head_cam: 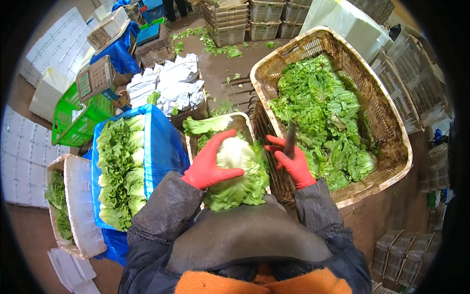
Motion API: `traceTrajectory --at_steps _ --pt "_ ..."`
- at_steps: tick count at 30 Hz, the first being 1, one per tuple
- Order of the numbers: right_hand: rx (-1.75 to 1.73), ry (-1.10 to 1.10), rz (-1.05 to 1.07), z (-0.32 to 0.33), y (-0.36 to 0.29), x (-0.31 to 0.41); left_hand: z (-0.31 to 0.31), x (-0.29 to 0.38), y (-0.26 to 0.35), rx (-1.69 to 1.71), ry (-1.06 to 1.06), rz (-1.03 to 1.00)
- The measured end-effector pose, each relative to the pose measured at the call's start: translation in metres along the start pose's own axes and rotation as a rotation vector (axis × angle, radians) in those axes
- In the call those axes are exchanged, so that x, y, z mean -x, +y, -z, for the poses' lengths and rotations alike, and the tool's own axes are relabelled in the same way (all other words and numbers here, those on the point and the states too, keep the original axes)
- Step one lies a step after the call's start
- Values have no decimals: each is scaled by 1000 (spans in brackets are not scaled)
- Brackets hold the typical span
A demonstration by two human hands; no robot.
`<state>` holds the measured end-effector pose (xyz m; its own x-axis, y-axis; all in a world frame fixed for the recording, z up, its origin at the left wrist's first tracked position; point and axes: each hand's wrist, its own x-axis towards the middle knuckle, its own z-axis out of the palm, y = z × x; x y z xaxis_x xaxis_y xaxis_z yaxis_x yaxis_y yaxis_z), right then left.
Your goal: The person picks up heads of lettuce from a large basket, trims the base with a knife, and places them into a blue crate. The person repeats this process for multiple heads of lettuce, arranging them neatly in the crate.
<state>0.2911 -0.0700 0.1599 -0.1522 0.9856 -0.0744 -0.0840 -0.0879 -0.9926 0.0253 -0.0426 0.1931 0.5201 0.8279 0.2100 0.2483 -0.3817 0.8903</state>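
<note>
A head of leafy lettuce (238, 180) with a pale base stands in front of my body, over a small plastic crate (246, 119) that holds more leaves. My left hand (216, 161), in a red rubber glove, curves its spread fingers around the left and top of the head. To the right of the lettuce, my right hand (292, 161), gloved in red too, grips a knife (290, 139) whose dark blade is blurred and points up. That hand is apart from the lettuce. Some of the lettuce's underside is hidden.
A large dirty plastic basket (398, 139) of loose green leaves lies to the right. At left, a blue-lined box (148, 147) holds rows of lettuce, beside a foam box (82, 205). White wrapped bundles (180, 81), a scale (96, 79) and stacked crates (226, 31) stand farther off.
</note>
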Motion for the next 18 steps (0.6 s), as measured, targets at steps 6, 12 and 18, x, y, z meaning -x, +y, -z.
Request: traceTrajectory --at_steps 6,12,18 --pt "-79 -202 -267 -32 15 -5 7 -4 3 -172 -245 148" --pt "-130 -172 -280 -43 32 -11 34 -25 -10 -228 -427 248" --pt "-81 -79 -306 -42 45 -11 66 -41 -27 -905 243 -239"
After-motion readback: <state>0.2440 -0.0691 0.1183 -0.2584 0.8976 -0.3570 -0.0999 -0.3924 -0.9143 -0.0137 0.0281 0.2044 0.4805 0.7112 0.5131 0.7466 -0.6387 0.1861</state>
